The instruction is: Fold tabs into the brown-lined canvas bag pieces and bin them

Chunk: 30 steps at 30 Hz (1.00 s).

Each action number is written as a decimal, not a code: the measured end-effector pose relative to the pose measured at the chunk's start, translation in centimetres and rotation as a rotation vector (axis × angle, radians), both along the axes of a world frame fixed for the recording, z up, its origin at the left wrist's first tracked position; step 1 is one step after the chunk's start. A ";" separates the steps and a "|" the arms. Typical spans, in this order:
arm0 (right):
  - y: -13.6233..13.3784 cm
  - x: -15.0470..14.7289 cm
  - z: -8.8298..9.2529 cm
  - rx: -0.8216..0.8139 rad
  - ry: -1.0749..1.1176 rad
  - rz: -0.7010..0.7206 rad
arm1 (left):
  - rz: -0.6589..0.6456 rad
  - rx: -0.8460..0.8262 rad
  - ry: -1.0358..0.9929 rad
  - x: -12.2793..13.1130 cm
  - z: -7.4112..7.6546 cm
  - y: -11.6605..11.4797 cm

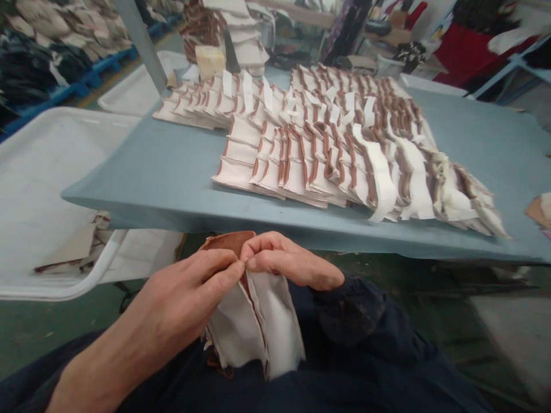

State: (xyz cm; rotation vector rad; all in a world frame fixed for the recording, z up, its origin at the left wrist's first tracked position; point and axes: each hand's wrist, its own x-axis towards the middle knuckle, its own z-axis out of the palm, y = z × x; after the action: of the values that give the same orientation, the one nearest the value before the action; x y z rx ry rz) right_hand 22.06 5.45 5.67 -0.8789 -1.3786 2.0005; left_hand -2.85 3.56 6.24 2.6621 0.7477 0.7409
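Note:
Both my hands pinch a small stack of white fabric pieces with brown edges point(253, 327) held over my lap, below the table's front edge. My left hand point(189, 298) grips the stack's top from the left, thumb and fingers closed on it. From the right, my right hand point(286, 263) has its fingertips pressed together on the same top edge. A brown piece point(228, 241) sticks up behind the fingers.
A grey-blue table point(163, 172) carries rows of overlapped white-and-brown fabric pieces point(327, 149). White plastic trays point(38, 189) stand at the left, one holding a few pieces. Stacks of fabric and garments fill the background. Green floor shows below.

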 end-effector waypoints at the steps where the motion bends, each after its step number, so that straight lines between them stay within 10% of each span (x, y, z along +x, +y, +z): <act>1: -0.1 -0.2 0.0 0.005 0.002 -0.010 | 0.006 -0.004 -0.002 0.1 0.1 0.0; 11: -2.2 -1.2 1.4 0.494 -0.202 -0.234 | 0.193 -0.268 -0.063 -1.0 2.1 -1.0; 30: -2.9 -1.1 1.5 0.951 -0.417 -0.151 | -0.084 -0.441 0.069 -1.8 2.4 1.7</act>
State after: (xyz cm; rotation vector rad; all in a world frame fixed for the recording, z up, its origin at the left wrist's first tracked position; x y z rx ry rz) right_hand 20.98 2.53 7.22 -0.8938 -2.1180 0.8506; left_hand -4.62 5.30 8.62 2.3084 0.7152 0.4063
